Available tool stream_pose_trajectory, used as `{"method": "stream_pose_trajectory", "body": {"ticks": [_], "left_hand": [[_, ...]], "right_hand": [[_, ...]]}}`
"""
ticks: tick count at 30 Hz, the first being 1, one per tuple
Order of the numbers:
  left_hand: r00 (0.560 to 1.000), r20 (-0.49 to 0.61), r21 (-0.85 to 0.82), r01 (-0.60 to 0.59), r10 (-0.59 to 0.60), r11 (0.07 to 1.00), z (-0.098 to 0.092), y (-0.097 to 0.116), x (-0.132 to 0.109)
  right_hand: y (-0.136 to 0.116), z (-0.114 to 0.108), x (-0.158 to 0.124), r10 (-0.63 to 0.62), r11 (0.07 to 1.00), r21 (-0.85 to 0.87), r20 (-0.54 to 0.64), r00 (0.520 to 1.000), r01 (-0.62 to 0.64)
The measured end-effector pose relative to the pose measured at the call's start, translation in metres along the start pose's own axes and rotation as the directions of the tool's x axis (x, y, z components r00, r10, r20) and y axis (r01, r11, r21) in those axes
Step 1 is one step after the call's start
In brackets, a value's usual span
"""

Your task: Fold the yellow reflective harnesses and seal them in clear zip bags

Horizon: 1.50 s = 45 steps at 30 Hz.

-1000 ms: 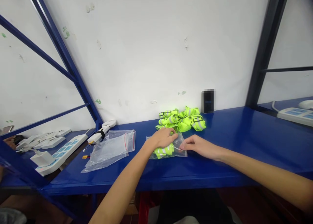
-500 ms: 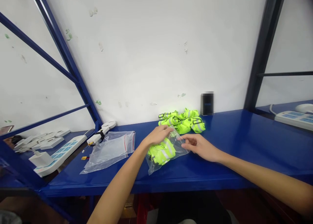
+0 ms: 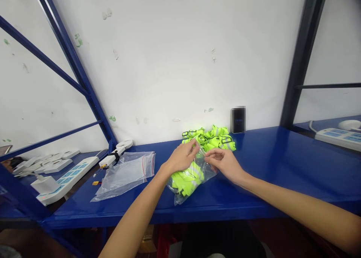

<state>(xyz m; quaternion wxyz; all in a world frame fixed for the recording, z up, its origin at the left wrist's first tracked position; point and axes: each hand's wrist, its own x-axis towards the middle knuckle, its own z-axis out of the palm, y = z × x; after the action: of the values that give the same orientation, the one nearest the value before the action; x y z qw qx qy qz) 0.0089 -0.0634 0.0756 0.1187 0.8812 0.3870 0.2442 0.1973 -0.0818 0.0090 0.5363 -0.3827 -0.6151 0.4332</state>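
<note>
A clear zip bag (image 3: 209, 168) lies near the front of the blue table, with a folded neon-yellow reflective strap (image 3: 188, 180) inside it. My left hand (image 3: 184, 156) is closed on the bag's upper left edge, its palm over part of the strap. At the bag's opening on the right, my right hand (image 3: 224, 162) pinches the plastic between thumb and fingers. Just behind the hands sits a pile of more yellow straps (image 3: 217, 138) with grey reflective bands and black buckles.
Flat clear zip bags (image 3: 126, 175) with red seal lines lie on the left, beside a small white fan (image 3: 120, 149). Power strips (image 3: 69, 179) rest at the far left and right. A dark box (image 3: 238, 119) stands against the wall; blue posts frame the table (image 3: 282, 164).
My right hand has moved slightly left and up, from loosely curled fingers to a pinch on the bag's edge. The bag has tilted a little under my left hand.
</note>
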Motion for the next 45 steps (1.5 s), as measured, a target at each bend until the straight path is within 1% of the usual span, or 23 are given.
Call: {"method": "stream_pose_trajectory", "body": {"ticks": [4, 8, 9, 10, 13, 14, 16, 19, 23, 29, 33, 37, 41, 45], "left_hand": [[1.0, -0.015, 0.037, -0.024, 0.025, 0.999, 0.002, 0.004, -0.004], [0.999, -0.03, 0.105, -0.035, 0.039, 0.994, 0.004, 0.005, -0.007], [0.998, -0.035, 0.118, -0.04, 0.045, 0.992, 0.004, 0.005, -0.008], [0.998, -0.042, 0.128, -0.045, 0.051, 0.991, 0.004, 0.005, -0.009], [0.997, -0.047, 0.148, -0.051, 0.059, 0.988, 0.003, 0.006, -0.011], [0.997, -0.046, 0.153, -0.051, 0.058, 0.987, 0.002, 0.006, -0.011], [0.998, -0.04, 0.16, -0.047, 0.054, 0.986, 0.001, 0.005, -0.012], [0.999, -0.033, 0.16, -0.033, 0.039, 0.987, 0.001, 0.004, -0.011], [0.999, -0.017, 0.155, -0.025, 0.028, 0.988, 0.001, 0.001, -0.01], [0.998, -0.051, 0.144, -0.033, 0.041, 0.989, 0.0, -0.002, -0.012], [0.998, -0.036, 0.119, -0.047, 0.052, 0.992, -0.001, -0.002, -0.014], [0.998, -0.029, 0.121, -0.051, 0.055, 0.991, -0.002, 0.0, -0.015], [0.996, -0.045, 0.136, -0.066, 0.072, 0.989, -0.002, 0.002, -0.015], [0.994, -0.043, 0.145, -0.092, 0.099, 0.985, -0.001, 0.004, -0.015]], "right_hand": [[-0.004, -0.003, -0.003, 0.033, 0.999, -0.003, -0.004, 0.999, -0.033], [-0.005, -0.007, 0.0, -0.037, 0.995, -0.097, -0.005, 0.999, 0.036], [-0.006, -0.008, 0.001, -0.033, 0.994, -0.107, 0.004, 0.999, 0.034], [-0.007, -0.008, 0.002, -0.011, 0.994, -0.112, 0.03, 0.999, 0.015], [-0.01, -0.008, 0.001, 0.069, 0.991, -0.129, 0.183, 0.981, -0.046], [-0.011, -0.008, 0.0, 0.072, 0.988, -0.146, 0.222, 0.972, -0.04], [-0.014, -0.008, -0.002, 0.037, 0.984, -0.178, 0.252, 0.967, 0.009], [-0.015, -0.008, -0.004, -0.008, 0.979, -0.193, 0.255, 0.967, 0.059], [-0.016, -0.007, -0.004, -0.026, 0.978, -0.196, 0.255, 0.967, 0.078], [-0.022, -0.004, -0.004, -0.016, 0.981, -0.183, 0.237, 0.971, 0.061], [-0.022, -0.005, -0.005, -0.008, 0.983, -0.177, 0.236, 0.972, 0.051], [-0.017, -0.006, -0.004, -0.029, 0.982, -0.172, 0.255, 0.966, 0.074], [-0.014, -0.006, -0.004, -0.066, 0.979, -0.169, 0.257, 0.964, 0.113], [-0.014, -0.005, -0.003, -0.058, 0.982, -0.16, 0.251, 0.966, 0.1]]}}
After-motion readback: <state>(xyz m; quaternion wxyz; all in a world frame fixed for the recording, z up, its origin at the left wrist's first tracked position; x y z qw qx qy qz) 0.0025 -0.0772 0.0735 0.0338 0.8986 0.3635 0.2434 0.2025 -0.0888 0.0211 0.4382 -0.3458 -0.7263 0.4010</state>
